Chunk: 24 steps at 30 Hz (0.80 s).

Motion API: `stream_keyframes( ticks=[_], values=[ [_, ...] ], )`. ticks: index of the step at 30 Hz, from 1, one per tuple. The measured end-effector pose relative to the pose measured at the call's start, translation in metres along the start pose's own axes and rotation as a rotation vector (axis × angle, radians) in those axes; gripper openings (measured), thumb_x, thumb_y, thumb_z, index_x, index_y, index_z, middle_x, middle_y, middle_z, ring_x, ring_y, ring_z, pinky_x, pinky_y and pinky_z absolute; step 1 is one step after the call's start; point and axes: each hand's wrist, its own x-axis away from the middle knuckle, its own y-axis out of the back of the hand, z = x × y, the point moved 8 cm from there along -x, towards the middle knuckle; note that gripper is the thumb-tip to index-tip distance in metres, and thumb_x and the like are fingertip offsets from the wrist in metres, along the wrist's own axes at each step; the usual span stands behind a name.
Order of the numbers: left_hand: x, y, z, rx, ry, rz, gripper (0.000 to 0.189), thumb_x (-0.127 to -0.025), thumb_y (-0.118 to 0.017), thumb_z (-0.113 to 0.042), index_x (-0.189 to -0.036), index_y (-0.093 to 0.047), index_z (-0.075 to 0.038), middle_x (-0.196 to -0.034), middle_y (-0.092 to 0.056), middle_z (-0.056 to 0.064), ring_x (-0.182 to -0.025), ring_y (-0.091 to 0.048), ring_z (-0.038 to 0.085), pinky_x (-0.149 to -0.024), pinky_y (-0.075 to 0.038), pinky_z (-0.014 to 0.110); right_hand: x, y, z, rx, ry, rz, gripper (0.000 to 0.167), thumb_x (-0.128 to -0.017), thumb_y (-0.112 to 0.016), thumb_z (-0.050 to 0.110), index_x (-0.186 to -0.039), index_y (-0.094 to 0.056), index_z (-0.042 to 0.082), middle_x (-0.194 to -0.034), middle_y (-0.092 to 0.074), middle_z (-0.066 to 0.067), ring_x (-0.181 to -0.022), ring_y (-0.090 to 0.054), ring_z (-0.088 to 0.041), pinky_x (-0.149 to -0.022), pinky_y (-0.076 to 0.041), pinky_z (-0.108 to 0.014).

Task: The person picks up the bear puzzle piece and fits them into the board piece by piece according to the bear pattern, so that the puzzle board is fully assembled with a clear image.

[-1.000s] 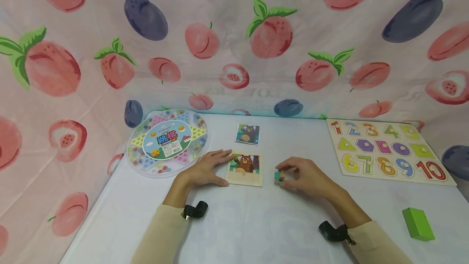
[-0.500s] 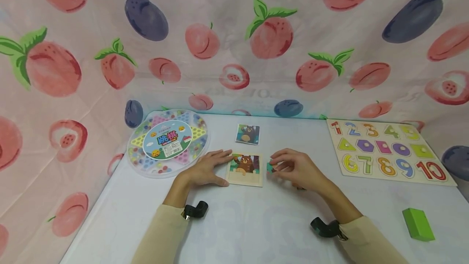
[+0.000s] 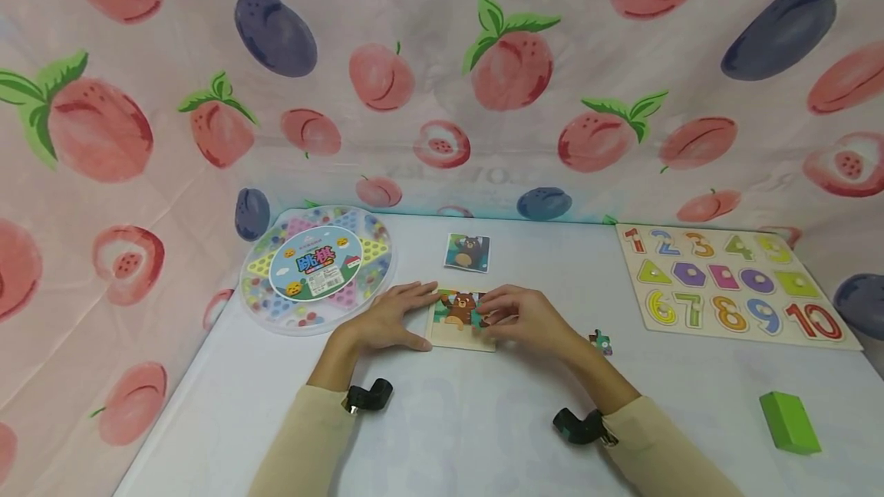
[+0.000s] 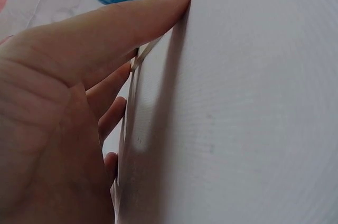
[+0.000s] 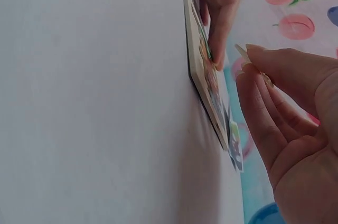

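A small square wooden jigsaw board point(image 3: 461, 338) with a brown bear picture lies on the white table. My left hand point(image 3: 384, 318) rests along its left side, fingers and thumb spread straight against the edge. My right hand point(image 3: 535, 320) pinches a small green jigsaw piece point(image 3: 477, 319) over the right part of the board. Seen from the right wrist, the thin piece point(image 5: 241, 53) sits between thumb and fingertips, raised off the board. Another jigsaw piece point(image 3: 601, 342) lies on the table near my right forearm. A bear picture card point(image 3: 466, 252) lies behind the board.
A round Chinese checkers box point(image 3: 314, 271) stands at the back left. At the back right lies a wooden number and shape board point(image 3: 732, 286). A green block point(image 3: 789, 422) sits near the right front. A fruit-print cloth point(image 3: 442, 83) hangs behind the table.
My right hand has moved left with the jigsaw piece, from the table beside the board to above it. The other loose piece has come into view. My left hand has stayed put.
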Motion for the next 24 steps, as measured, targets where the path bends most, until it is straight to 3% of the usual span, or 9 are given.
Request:
stream_keyframes(
  ticks=[17, 24],
  values=[
    [0.000, -0.001, 0.001, -0.002, 0.006, 0.007, 0.087, -0.081, -0.085, -0.038, -0.156, -0.043, -0.026, -0.171, -0.028, -0.008, -0.161, -0.015, 0.032, -0.127, -0.012, 0.067, -0.021, -0.028, 0.004, 0.066, 0.001, 0.006, 0.028, -0.085, -0.081, 0.012, -0.112, -0.078, 0.004, -0.123, -0.071, -0.011, -0.084, -0.068, -0.003, -0.072, -0.055, -0.016],
    [0.000, 0.000, 0.002, 0.001, -0.004, 0.004, 0.087, -0.081, -0.085, -0.038, -0.156, -0.043, -0.026, -0.171, -0.028, -0.009, -0.161, -0.015, 0.031, -0.127, -0.011, 0.069, -0.027, -0.034, 0.006, 0.107, 0.016, 0.005, 0.028, -0.085, -0.082, 0.012, -0.111, -0.078, 0.004, -0.124, -0.072, -0.012, -0.082, -0.069, -0.004, -0.075, -0.056, -0.015]
  ],
)
